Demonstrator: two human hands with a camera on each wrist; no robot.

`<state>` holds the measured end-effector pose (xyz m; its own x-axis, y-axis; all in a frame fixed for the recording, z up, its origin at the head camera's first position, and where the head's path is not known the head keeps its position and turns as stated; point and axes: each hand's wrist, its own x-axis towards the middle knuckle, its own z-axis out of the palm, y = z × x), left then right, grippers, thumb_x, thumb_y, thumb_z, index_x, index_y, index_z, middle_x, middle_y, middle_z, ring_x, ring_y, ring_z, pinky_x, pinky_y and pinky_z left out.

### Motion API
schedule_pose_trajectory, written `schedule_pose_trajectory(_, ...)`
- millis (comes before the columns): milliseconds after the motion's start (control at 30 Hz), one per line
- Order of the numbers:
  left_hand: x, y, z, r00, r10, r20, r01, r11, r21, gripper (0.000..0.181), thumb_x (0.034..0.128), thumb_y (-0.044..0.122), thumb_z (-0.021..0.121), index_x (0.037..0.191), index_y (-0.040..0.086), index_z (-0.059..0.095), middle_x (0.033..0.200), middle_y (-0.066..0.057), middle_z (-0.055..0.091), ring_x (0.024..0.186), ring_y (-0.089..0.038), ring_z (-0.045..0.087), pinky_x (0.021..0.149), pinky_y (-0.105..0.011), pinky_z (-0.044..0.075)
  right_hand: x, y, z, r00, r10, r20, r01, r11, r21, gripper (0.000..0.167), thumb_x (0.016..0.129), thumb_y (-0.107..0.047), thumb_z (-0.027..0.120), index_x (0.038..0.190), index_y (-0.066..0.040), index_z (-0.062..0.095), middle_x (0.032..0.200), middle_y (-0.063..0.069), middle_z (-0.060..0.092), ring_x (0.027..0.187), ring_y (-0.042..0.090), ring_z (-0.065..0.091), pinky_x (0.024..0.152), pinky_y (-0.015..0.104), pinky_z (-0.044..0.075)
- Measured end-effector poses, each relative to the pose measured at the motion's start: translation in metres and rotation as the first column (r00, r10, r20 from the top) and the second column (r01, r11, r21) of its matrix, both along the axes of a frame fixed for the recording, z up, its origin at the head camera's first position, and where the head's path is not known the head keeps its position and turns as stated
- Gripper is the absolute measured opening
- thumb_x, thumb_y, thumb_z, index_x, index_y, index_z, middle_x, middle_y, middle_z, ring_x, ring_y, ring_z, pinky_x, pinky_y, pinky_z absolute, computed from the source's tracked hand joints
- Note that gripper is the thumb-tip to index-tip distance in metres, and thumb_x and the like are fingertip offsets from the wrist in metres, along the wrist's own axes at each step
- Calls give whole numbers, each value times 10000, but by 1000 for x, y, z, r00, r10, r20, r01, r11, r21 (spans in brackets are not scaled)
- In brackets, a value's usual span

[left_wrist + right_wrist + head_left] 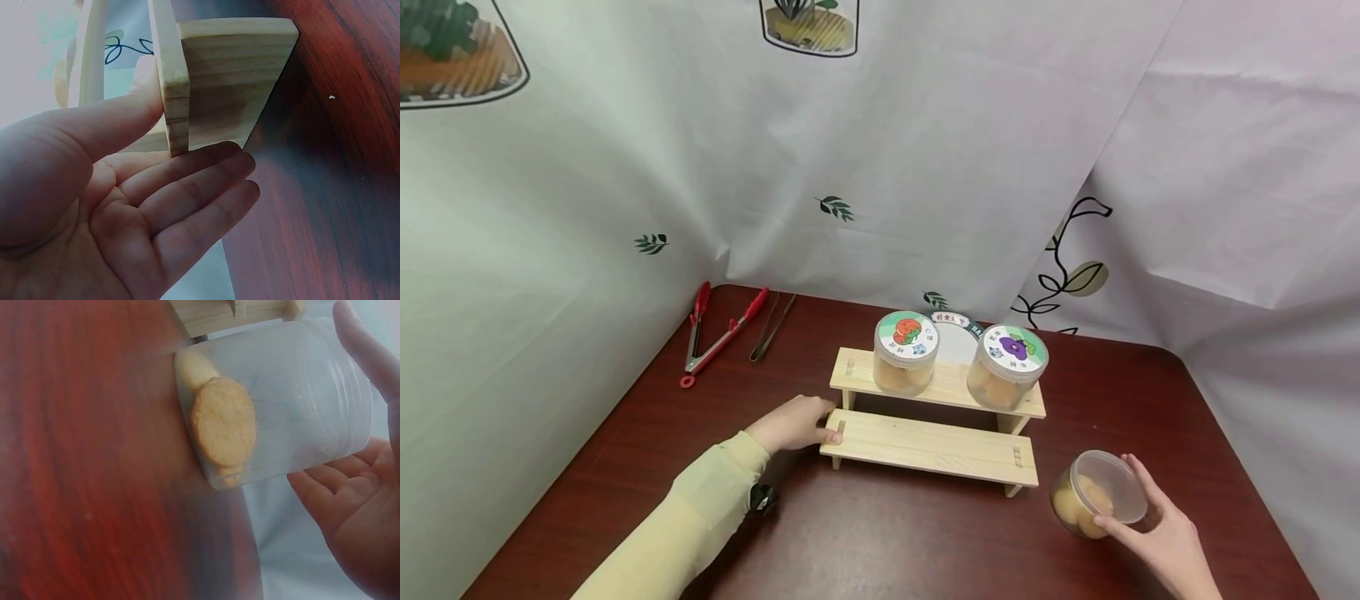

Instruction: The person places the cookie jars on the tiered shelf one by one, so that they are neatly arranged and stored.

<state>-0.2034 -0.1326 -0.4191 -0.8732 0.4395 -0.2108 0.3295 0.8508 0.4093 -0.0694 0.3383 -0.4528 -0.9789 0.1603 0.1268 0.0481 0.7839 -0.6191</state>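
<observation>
A two-step wooden rack (928, 446) stands mid-table; my left hand (797, 425) grips the left end of its lower step. In the left wrist view the thumb of my left hand (156, 187) lies on one face of the board (174, 94), the fingers beneath its end. At the right, my right hand (1165, 533) holds a clear jar (1093, 496), tilted, with round yellow cookies inside. The right wrist view shows a cookie (224, 422) near the bottom of the jar (281, 394), with the thumb and fingers of my right hand (369, 506) round its mouth end.
Two lidded jars, one with a tomato label (906, 354) and one with a purple label (1007, 367), stand on the upper step. Behind them is a round white item (957, 340). Red-handled tongs (718, 343) and metal tweezers (769, 333) lie at the back left. Printed cloth hangs around the table.
</observation>
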Motion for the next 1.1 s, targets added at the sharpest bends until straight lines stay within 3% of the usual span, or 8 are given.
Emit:
schedule_pose_trajectory(100, 0, 0, 0, 1000, 0, 2, 0, 1000, -1, 269, 817, 264, 743, 935, 46, 639, 840, -66, 638, 735, -173, 545, 721, -372, 457, -1, 0, 2, 998, -27, 55, 26, 1000, 13, 914, 743, -383, 803, 1490, -271, 290, 1359, 194, 498, 924, -250, 276, 661, 115, 333)
schedule_pose_trajectory(200, 0, 0, 0, 1000, 0, -2, 0, 1000, 4, 263, 817, 263, 743, 927, 48, 638, 836, -64, 637, 736, -172, 546, 721, -372, 456, -2, 0, 2, 998, -33, 62, 34, 999, -8, 891, 747, -373, 802, 1482, -249, 315, 1319, 255, 511, 923, -241, 296, 663, 108, 327)
schedule_pose_trajectory(533, 1, 1, 2, 1000, 5, 14, -5, 1000, -8, 292, 821, 264, 739, 972, 32, 645, 876, -80, 650, 768, -182, 566, 742, -384, 465, -4, -3, -1, 998, -56, 37, 59, 995, -79, 856, 752, -331, 808, 1460, -177, 353, 1329, 264, 482, 898, -246, 317, 645, 44, 349)
schedule_pose_trajectory(867, 1, 0, 2, 1000, 2, 12, -2, 1000, -3, 285, 820, 268, 737, 963, 40, 645, 866, -73, 649, 766, -180, 568, 740, -385, 465, -5, -5, -1, 997, -74, 13, 75, 994, -78, 839, 744, -329, 814, 1448, -184, 380, 1344, 244, 472, 921, -249, 317, 667, 29, 329)
schedule_pose_trajectory(1100, 1, 0, 0, 1000, 2, 7, -1, 1000, -2, 297, 820, 271, 737, 975, 35, 645, 887, -86, 654, 776, -181, 569, 749, -387, 465, -2, -4, 3, 996, -91, 13, 92, 991, -100, 818, 756, -327, 805, 1451, -269, 376, 1418, 24, 432, 958, -246, 321, 687, 41, 333)
